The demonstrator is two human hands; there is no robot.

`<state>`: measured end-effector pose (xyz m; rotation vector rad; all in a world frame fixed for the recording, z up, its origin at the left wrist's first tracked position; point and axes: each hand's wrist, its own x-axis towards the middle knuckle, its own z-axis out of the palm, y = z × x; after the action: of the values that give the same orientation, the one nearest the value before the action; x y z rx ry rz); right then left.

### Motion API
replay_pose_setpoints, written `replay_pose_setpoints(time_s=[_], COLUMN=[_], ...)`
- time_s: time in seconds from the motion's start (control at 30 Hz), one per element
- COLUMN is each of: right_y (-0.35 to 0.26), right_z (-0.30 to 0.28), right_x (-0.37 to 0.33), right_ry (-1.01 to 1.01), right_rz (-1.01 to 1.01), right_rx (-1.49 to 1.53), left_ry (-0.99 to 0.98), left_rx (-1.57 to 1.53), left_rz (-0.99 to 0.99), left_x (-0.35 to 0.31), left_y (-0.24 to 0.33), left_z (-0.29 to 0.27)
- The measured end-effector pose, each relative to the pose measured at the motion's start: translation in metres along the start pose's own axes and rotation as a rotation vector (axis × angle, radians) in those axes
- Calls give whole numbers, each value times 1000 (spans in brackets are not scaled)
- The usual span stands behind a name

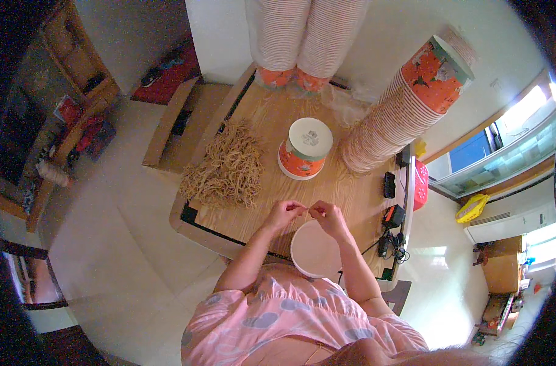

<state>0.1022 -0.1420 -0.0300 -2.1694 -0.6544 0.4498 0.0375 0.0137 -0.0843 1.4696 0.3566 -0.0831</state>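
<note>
observed left hand (284, 215) and right hand (328, 218) pinched closed, nearly meeting just beyond a white paper bucket (314, 250) at the near edge of the tabletop (363, 207); cannot confirm any thin item in either pinch. noted tan twine heap (226, 165) leftward, upturned orange-printed bucket (309, 140) ahead. judged at fine two-handed pinch work; judged next to call for steady, matched grip.

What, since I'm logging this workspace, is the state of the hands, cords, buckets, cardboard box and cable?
Left hand: fingertips pinched
Right hand: fingertips pinched
Tan cords: loose, tangled heap
Orange bucket: upside down
Right bucket stack: nested, upside down
Back-left bucket stack: nested
Back-right bucket stack: nested
Pale round container: unclear whether open
Cardboard box: open
Black cable: loosely coiled
</note>
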Motion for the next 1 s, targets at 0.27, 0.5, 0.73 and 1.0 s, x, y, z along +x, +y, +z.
replay_pose_setpoints(time_s=[0.27, 0.5, 0.73, 1.0], right_y=[-2, 4, -3, 38], right_z=[4, 6, 9, -12], right_x=[0, 2, 0, 27], right_ry=[132, 151, 117, -206], right_rz=[-4, -60, -126, 15], right_rx=[-231, -182, -297, 7], left_ry=[62, 73, 166, 207], left_rx=[71, -165, 115, 74], left_rz=[129, -83, 167, 374], left_x=[-4, -4, 20, 42], left_y=[11, 12, -22, -36], left_z=[4, 9, 14, 21])
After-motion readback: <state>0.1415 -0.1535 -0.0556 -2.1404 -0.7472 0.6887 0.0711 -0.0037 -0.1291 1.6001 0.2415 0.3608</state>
